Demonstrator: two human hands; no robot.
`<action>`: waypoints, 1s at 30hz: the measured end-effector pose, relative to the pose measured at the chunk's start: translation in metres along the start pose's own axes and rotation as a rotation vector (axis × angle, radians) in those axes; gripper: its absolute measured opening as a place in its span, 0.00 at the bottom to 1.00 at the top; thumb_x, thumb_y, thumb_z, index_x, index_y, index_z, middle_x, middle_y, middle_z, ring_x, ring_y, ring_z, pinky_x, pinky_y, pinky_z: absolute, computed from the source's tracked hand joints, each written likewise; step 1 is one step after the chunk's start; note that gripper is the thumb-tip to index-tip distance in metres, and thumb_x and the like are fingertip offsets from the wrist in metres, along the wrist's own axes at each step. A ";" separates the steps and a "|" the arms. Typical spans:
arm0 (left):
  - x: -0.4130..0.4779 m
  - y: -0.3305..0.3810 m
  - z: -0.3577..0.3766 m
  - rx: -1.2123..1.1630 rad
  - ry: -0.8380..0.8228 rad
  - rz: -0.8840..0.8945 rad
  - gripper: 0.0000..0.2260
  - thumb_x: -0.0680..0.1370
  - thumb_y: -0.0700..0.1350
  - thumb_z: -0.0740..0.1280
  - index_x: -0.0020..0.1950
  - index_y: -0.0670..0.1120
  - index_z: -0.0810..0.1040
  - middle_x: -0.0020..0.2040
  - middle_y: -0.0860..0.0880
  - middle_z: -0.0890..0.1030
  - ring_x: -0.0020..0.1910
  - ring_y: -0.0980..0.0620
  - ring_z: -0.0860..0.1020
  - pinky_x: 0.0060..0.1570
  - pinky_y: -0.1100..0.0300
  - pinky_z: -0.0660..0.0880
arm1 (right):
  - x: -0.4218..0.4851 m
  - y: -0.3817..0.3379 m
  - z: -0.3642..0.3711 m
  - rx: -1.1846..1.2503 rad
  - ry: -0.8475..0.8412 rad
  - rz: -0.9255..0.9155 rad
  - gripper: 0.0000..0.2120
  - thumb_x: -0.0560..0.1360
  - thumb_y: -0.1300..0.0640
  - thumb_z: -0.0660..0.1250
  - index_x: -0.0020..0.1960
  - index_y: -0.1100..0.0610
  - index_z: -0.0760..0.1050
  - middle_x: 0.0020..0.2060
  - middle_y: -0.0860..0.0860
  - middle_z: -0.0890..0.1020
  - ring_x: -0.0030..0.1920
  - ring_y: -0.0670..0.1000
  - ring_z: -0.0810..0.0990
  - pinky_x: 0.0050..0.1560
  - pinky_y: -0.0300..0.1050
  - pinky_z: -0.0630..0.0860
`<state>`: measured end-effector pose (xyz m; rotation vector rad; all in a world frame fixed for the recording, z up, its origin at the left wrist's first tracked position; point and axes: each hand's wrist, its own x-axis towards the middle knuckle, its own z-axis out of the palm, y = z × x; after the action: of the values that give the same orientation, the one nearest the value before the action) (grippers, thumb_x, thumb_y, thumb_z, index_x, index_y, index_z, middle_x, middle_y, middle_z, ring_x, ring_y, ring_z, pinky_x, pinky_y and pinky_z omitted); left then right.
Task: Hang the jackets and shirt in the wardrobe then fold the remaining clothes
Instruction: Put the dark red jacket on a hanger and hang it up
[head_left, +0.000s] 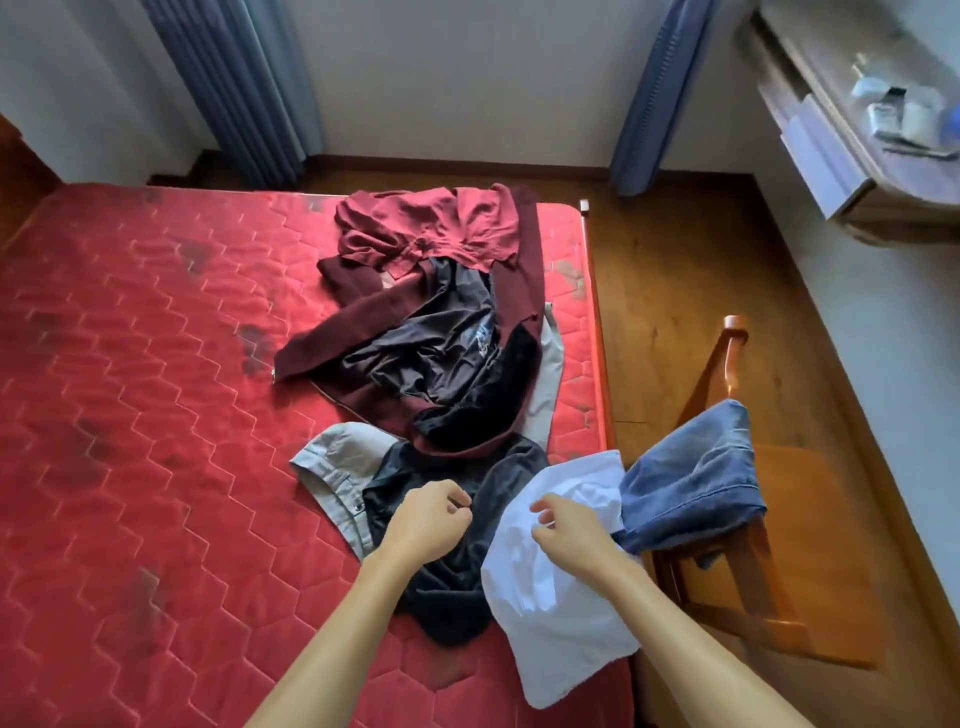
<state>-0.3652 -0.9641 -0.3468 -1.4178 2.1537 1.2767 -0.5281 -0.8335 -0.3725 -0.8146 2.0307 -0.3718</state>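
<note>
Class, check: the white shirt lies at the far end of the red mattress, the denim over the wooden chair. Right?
No: the head view shows the white shirt at the near edge of the red mattress; the denim does hang over the wooden chair.

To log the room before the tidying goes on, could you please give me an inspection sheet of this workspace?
Surface: red quilted mattress with dark stains.
Job's things: red shirt atop maroon jacket with black lining showing; grey garment; dark garment; white garment at the mattress edge; denim garment on wooden chair.
Clutter: blurred small items on the shelf.
Grippers: left hand curled over dark garment, right hand curled over white garment; grip unclear.
Cables: nothing seen.
Surroundings: blue curtains, wooden floor.
</note>
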 end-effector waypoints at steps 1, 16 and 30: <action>0.016 -0.005 -0.001 -0.062 0.003 -0.019 0.10 0.76 0.47 0.64 0.56 0.54 0.80 0.49 0.52 0.84 0.49 0.53 0.81 0.50 0.57 0.78 | 0.015 -0.008 0.005 0.004 -0.002 0.003 0.18 0.77 0.58 0.60 0.66 0.54 0.74 0.58 0.51 0.79 0.54 0.50 0.78 0.49 0.40 0.76; 0.284 -0.092 0.063 -1.244 0.128 -0.680 0.32 0.78 0.53 0.71 0.74 0.39 0.63 0.62 0.45 0.74 0.58 0.46 0.76 0.64 0.50 0.72 | 0.237 -0.003 0.106 -0.057 -0.120 0.127 0.23 0.78 0.62 0.57 0.73 0.55 0.66 0.58 0.53 0.79 0.55 0.52 0.77 0.53 0.42 0.73; 0.208 -0.051 -0.029 -1.460 0.020 -0.186 0.13 0.84 0.42 0.56 0.58 0.39 0.79 0.51 0.44 0.86 0.46 0.50 0.84 0.45 0.54 0.81 | 0.230 -0.043 0.078 1.067 -0.038 0.492 0.36 0.81 0.35 0.52 0.76 0.61 0.62 0.67 0.59 0.76 0.60 0.58 0.80 0.55 0.51 0.78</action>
<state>-0.4171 -1.1198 -0.4869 -1.8652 0.7829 2.9033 -0.5354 -1.0160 -0.5377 0.3211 1.5736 -0.9986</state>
